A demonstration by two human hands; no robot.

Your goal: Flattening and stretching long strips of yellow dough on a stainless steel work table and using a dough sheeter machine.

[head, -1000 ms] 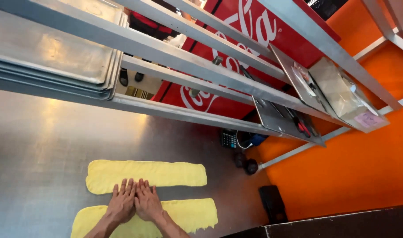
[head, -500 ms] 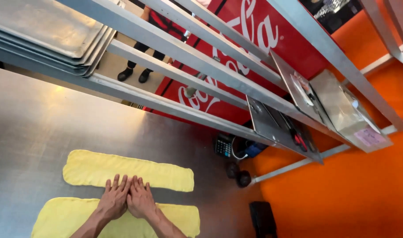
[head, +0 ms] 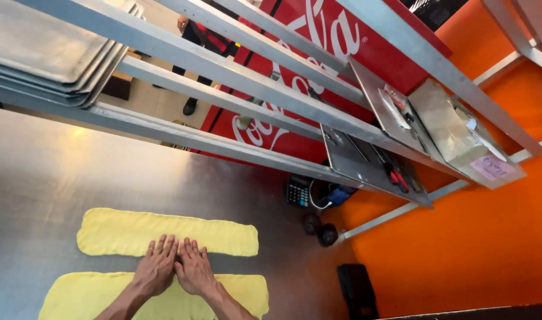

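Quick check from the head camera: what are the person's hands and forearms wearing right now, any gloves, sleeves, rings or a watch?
Nothing shows on either one. The left hand and the right hand are bare, with no gloves, and no rings can be made out on the fingers. Both forearms are uncovered as far as the bottom edge of the picture: no sleeve, watch or wristband is in view. Anything worn above that is out of frame.

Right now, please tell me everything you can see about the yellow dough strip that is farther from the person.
The farther dough strip is a long, flat, pale yellow sheet with rounded ends and slightly uneven edges. It looks soft and smooth. It lies flat on the steel table, apart from the nearer dough strip. The fingertips of the left hand and the right hand rest on its near edge.
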